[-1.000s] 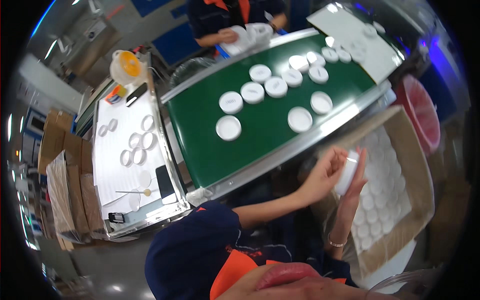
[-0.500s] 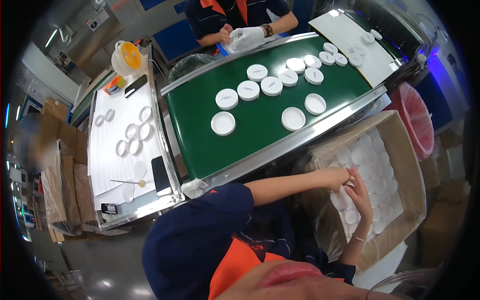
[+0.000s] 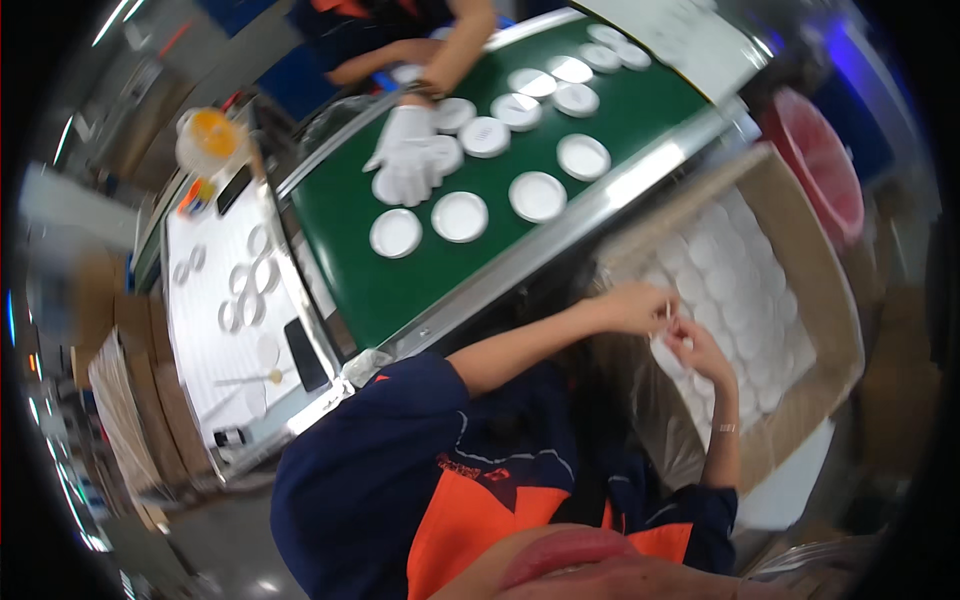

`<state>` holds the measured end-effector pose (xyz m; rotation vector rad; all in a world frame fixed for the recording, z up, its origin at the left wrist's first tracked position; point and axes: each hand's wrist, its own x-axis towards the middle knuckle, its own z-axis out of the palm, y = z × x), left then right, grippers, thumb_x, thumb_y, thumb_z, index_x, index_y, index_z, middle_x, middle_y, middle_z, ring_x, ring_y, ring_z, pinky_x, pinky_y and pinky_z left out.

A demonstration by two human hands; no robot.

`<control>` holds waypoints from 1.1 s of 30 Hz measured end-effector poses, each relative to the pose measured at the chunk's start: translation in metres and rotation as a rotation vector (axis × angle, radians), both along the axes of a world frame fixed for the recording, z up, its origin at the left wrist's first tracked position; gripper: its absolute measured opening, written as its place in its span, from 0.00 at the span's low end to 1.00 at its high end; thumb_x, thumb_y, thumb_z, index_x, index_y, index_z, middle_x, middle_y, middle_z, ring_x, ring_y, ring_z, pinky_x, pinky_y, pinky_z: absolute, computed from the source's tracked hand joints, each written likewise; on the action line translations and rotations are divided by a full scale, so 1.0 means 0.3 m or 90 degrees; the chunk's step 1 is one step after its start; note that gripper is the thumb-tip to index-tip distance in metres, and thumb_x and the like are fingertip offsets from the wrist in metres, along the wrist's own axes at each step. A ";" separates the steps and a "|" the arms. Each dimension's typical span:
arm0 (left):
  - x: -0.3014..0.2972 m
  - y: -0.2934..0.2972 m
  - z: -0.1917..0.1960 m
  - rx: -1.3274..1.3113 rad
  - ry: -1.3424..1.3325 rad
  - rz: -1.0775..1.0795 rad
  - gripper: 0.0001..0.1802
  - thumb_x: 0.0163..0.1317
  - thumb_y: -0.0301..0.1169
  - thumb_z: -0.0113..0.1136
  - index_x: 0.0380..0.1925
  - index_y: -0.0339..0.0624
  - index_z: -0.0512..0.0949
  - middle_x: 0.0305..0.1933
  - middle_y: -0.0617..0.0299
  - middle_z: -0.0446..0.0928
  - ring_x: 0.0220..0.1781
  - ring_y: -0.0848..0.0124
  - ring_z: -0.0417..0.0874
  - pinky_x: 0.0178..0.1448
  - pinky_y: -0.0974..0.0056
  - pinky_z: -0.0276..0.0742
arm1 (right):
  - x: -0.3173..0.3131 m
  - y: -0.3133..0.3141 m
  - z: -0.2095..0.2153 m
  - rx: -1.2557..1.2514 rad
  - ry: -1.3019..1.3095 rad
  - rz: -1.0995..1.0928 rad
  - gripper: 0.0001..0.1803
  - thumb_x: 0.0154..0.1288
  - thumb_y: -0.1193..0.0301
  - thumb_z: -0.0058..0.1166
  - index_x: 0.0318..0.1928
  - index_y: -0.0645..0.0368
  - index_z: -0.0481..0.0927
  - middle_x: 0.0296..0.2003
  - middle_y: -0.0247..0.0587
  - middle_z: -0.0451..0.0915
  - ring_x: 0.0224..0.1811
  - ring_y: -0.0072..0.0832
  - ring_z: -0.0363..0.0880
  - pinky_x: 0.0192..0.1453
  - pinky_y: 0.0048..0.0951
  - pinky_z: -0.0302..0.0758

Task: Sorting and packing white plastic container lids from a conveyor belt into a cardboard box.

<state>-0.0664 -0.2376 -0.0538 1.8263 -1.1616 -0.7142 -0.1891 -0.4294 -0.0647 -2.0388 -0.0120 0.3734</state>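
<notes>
We see left hand (image 3: 635,305) and right hand (image 3: 700,352) over cardboard box (image 3: 800,260), both pinching small white lid (image 3: 668,340); fingers closed on it. Lid could slip, fall crooked on packed white lids (image 3: 745,300), mess neat rows

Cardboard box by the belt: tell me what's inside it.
The cardboard box holds rows of white round lids under clear plastic film. Both hands, left and right, cover some; deeper layers are hidden.

Green conveyor belt (image 3: 400,280) with metal rails, white side table (image 3: 215,350) (left), grey floor (image 3: 215,530), red bin (image 3: 825,165).
</notes>
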 end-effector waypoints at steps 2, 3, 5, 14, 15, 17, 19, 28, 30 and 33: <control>-0.008 -0.003 -0.025 -0.142 -0.090 0.074 0.13 0.59 0.38 0.59 0.40 0.44 0.76 0.39 0.56 0.80 0.44 0.59 0.82 0.47 0.59 0.75 | -0.026 -0.079 -0.016 -0.022 -0.031 -0.052 0.07 0.61 0.71 0.54 0.30 0.60 0.73 0.24 0.29 0.71 0.30 0.18 0.67 0.37 0.24 0.67; -0.010 -0.006 -0.028 -0.182 -0.110 0.123 0.10 0.60 0.35 0.59 0.40 0.44 0.76 0.39 0.57 0.80 0.43 0.60 0.82 0.46 0.60 0.76 | -0.037 -0.113 0.008 -0.031 -0.095 -0.100 0.07 0.61 0.72 0.53 0.28 0.60 0.72 0.23 0.28 0.69 0.30 0.18 0.65 0.35 0.25 0.67; -0.024 -0.011 0.039 -0.156 -0.139 0.163 0.07 0.57 0.30 0.58 0.36 0.44 0.76 0.36 0.56 0.80 0.41 0.58 0.81 0.43 0.57 0.75 | -0.080 -0.259 0.013 -0.116 -0.153 -0.261 0.05 0.63 0.73 0.50 0.31 0.60 0.71 0.24 0.28 0.68 0.29 0.18 0.64 0.34 0.26 0.67; -0.121 -0.109 0.070 -0.157 -0.312 0.210 0.05 0.51 0.23 0.60 0.28 0.44 0.78 0.28 0.64 0.79 0.28 0.69 0.80 0.31 0.65 0.73 | -0.365 -0.997 -0.151 -0.758 -0.227 -0.760 0.08 0.65 0.72 0.46 0.39 0.65 0.73 0.40 0.53 0.77 0.46 0.48 0.76 0.46 0.44 0.73; -0.128 -0.118 0.068 -0.153 -0.311 0.206 0.05 0.51 0.23 0.60 0.28 0.44 0.78 0.28 0.64 0.79 0.28 0.69 0.80 0.31 0.65 0.73 | -0.360 -1.024 -0.146 -0.839 -0.200 -0.749 0.08 0.64 0.72 0.46 0.39 0.64 0.73 0.39 0.52 0.77 0.44 0.47 0.77 0.45 0.43 0.74; -0.134 -0.112 0.076 -0.129 -0.328 0.216 0.05 0.49 0.22 0.60 0.26 0.44 0.78 0.26 0.64 0.78 0.25 0.69 0.78 0.29 0.66 0.71 | -0.336 -1.050 -0.169 -0.906 -0.166 -0.737 0.08 0.63 0.73 0.46 0.39 0.63 0.74 0.38 0.50 0.78 0.43 0.45 0.79 0.44 0.43 0.75; -0.139 -0.112 0.065 -0.126 -0.332 0.219 0.05 0.48 0.22 0.59 0.26 0.44 0.78 0.25 0.64 0.78 0.24 0.69 0.77 0.29 0.66 0.71 | -0.301 -1.080 -0.207 -0.988 -0.088 -0.718 0.07 0.60 0.73 0.47 0.39 0.61 0.73 0.37 0.45 0.78 0.38 0.39 0.81 0.41 0.40 0.75; -0.118 -0.123 0.059 -0.126 -0.341 0.196 0.04 0.49 0.18 0.55 0.24 0.37 0.77 0.21 0.59 0.76 0.22 0.70 0.77 0.28 0.68 0.70 | -0.258 -1.108 -0.355 -0.977 -0.036 -0.754 0.12 0.60 0.68 0.50 0.41 0.61 0.74 0.37 0.42 0.77 0.37 0.39 0.80 0.43 0.44 0.74; -0.099 -0.118 0.057 -0.126 -0.341 0.197 0.04 0.49 0.18 0.54 0.24 0.37 0.77 0.21 0.59 0.76 0.22 0.69 0.77 0.28 0.67 0.70 | -0.246 -1.080 -0.367 -0.987 -0.064 -0.758 0.14 0.60 0.66 0.51 0.42 0.62 0.74 0.38 0.44 0.77 0.41 0.41 0.79 0.45 0.46 0.73; -0.088 -0.114 0.053 -0.132 -0.347 0.186 0.04 0.49 0.18 0.54 0.24 0.37 0.77 0.20 0.60 0.76 0.21 0.69 0.77 0.28 0.67 0.70 | -0.248 -1.048 -0.381 -0.968 -0.003 -0.773 0.19 0.62 0.60 0.51 0.44 0.63 0.75 0.42 0.49 0.77 0.47 0.44 0.76 0.50 0.48 0.72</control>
